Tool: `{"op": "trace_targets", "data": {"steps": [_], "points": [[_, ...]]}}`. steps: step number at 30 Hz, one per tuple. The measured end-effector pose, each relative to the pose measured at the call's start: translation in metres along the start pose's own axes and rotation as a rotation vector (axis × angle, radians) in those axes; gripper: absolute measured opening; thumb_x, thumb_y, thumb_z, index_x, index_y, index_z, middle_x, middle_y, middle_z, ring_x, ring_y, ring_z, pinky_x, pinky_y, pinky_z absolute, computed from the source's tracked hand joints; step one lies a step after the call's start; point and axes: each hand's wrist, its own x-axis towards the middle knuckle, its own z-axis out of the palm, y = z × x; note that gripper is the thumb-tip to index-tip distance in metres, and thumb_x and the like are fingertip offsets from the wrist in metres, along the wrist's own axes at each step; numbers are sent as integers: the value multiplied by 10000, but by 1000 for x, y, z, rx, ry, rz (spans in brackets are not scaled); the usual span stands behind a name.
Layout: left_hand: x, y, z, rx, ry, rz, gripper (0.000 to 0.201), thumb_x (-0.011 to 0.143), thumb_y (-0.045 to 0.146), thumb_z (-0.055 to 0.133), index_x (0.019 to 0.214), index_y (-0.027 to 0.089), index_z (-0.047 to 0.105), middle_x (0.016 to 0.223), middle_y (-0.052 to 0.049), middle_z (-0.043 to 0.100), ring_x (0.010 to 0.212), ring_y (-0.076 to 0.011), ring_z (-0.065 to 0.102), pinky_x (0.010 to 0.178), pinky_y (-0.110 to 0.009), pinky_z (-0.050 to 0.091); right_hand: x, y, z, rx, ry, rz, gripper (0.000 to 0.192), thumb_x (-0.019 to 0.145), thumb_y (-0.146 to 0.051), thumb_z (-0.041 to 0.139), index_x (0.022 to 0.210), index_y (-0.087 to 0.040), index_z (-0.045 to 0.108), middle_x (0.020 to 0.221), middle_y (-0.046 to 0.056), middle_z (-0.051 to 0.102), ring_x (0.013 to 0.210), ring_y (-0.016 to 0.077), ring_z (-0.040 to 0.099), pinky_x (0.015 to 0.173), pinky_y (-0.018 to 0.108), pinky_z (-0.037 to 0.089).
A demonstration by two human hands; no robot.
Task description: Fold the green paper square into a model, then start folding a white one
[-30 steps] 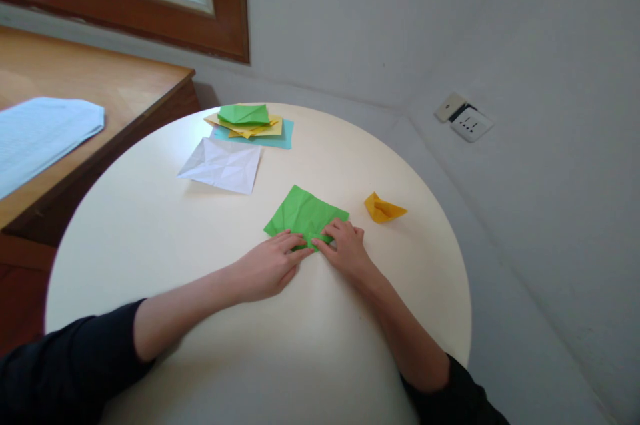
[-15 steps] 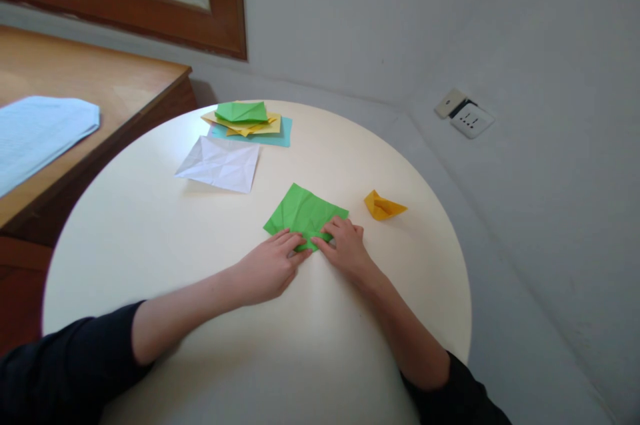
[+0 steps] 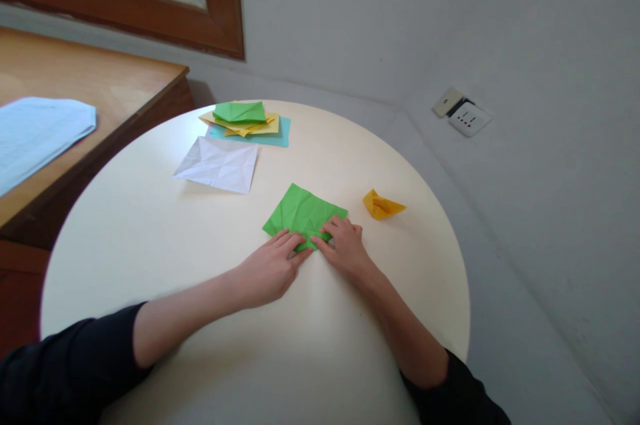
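Observation:
A creased green sheet of paper (image 3: 303, 208) lies on the round white table (image 3: 200, 358), its near edge folded up in a narrow strip. My left hand (image 3: 273, 265) grips the left part of that folded edge between thumb and fingers. On the right part, my right hand (image 3: 343, 245) pinches the same fold, its fingers curled over the paper. The thumbs are close to each other at the middle of the edge. To the right of my right hand sits a small folded yellow paper boat (image 3: 383, 205), apart from the green sheet.
A creased white sheet (image 3: 220, 163) lies at the back left of the table. Behind it is a pile of yellow and blue papers (image 3: 273, 135) topped by a folded green paper (image 3: 240, 111). A wooden cabinet (image 3: 125, 78) bearing a pale blue cloth (image 3: 45, 131) stands left; walls are behind and right.
The view has shifted very slightly. Both hands stay on the folded edge of the green paper, with no clear movement.

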Motion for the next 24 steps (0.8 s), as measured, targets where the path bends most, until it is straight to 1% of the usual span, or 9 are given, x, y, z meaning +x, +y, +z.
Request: {"op": "trace_targets", "data": {"steps": [4, 9, 12, 14, 16, 20, 24], "points": [[0, 2, 0, -37, 24, -1, 380, 809, 101, 413, 1168, 66, 535, 1147, -173, 537, 1143, -258, 450, 1031, -428, 340, 0, -1, -1, -7, -12, 9, 161, 811, -350, 572, 794, -194, 613, 903, 51, 606, 891, 225, 515, 749, 354, 283], [0, 3, 0, -49, -11, -1, 396, 810, 110, 413, 1189, 61, 517, 1210, -163, 532, 1160, -266, 448, 1042, -446, 316, -1, -1, 1, -10, 20, -5, 158, 813, -351, 568, 793, -199, 605, 888, 45, 606, 870, 214, 514, 744, 342, 282], [0, 4, 2, -14, -40, -7, 398, 811, 122, 418, 1194, 64, 511, 1220, -152, 537, 1165, -271, 448, 1037, -451, 314, -2, -2, 0, 3, 40, -9, 167, 813, -351, 564, 902, -212, 590, 912, 40, 607, 863, 212, 515, 747, 343, 285], [-1, 5, 4, 13, -46, -12, 400, 814, 131, 417, 1199, 69, 506, 1229, -144, 536, 1171, -271, 448, 1039, -446, 308, -2, -2, -1, -1, 43, 14, 247, 802, -360, 578, 1007, -221, 569, 956, 49, 605, 878, 223, 516, 760, 355, 292], [-1, 6, 6, 35, -39, -21, 400, 820, 134, 408, 1204, 72, 502, 1231, -138, 539, 1171, -270, 450, 1039, -439, 303, -3, -2, -2, -10, 39, 38, 316, 791, -371, 593, 1070, -230, 553, 998, 60, 599, 904, 239, 512, 778, 371, 300], [-2, 6, 6, 50, -28, -31, 397, 815, 129, 415, 1198, 76, 506, 1231, -133, 545, 1157, -265, 461, 1031, -432, 307, -3, 4, -2, -16, 62, 50, 305, 811, -342, 574, 1100, -250, 553, 1038, 64, 586, 940, 251, 499, 801, 382, 313], [-1, 6, 4, 33, -39, -24, 393, 812, 128, 426, 1194, 76, 504, 1239, -134, 543, 1150, -259, 466, 1020, -433, 317, -4, 14, 0, -11, 112, 79, 260, 837, -259, 533, 1095, -258, 564, 1014, 67, 582, 918, 247, 499, 794, 380, 320]]}}
